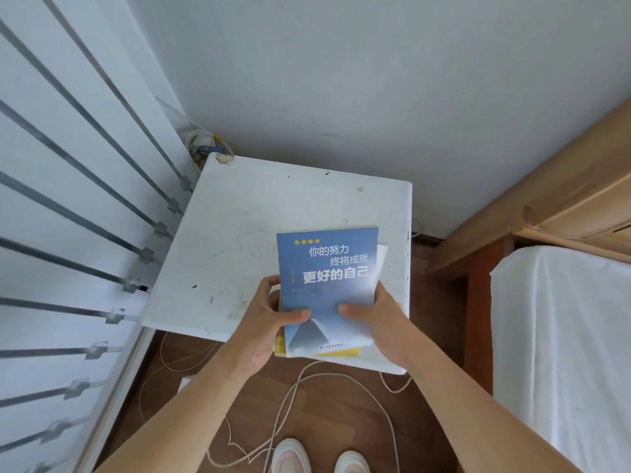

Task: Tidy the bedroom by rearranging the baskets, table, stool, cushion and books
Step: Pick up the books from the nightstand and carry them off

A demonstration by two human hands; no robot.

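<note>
A small stack of books (327, 268) is held over the near right part of a worn white table (246, 240). The top book has a blue cover with white lettering; a yellow book edge (341, 353) shows underneath. My left hand (269, 322) grips the stack's left side with the thumb on the cover. My right hand (379, 319) grips the right side the same way. Whether the stack rests on the table or hovers just above it is unclear.
White wall panels with metal rails (85, 216) run along the left. A wooden bed frame (512, 216) and a white-covered mattress (563, 336) stand at the right. Loose cords (300, 387) lie on the wood floor in front of my shoes (321, 459).
</note>
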